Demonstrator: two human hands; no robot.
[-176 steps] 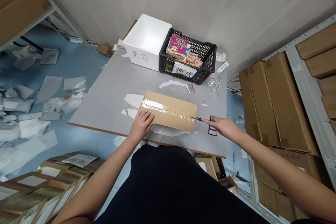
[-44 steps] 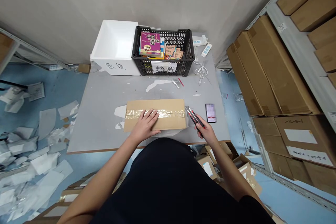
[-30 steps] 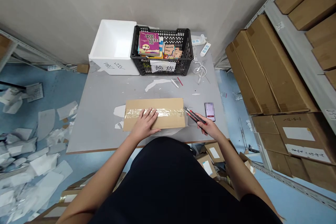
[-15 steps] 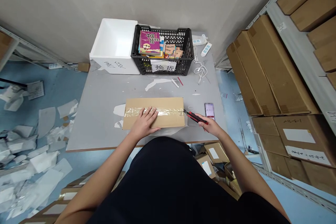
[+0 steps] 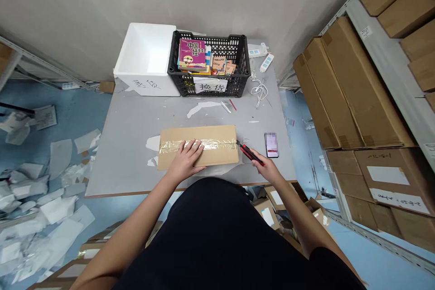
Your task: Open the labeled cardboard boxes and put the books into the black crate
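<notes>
A long brown cardboard box lies on the grey table in front of me, with clear tape running along its middle seam. My left hand rests flat on the box's top, left of centre, its fingers spread. In my right hand is a red and black utility knife. Its tip meets the right end of the box, at the taped seam. A phone lies just beyond my right hand.
At the table's back stand a white foam box and a black crate with books. White cable and power strips lie at the back right. Shelves with large cartons flank the right; paper scraps litter the floor at left.
My right hand has shifted slightly left and toward me with the knife, uncovering more of the phone. The box has turned slightly, while my left hand stays on it.
</notes>
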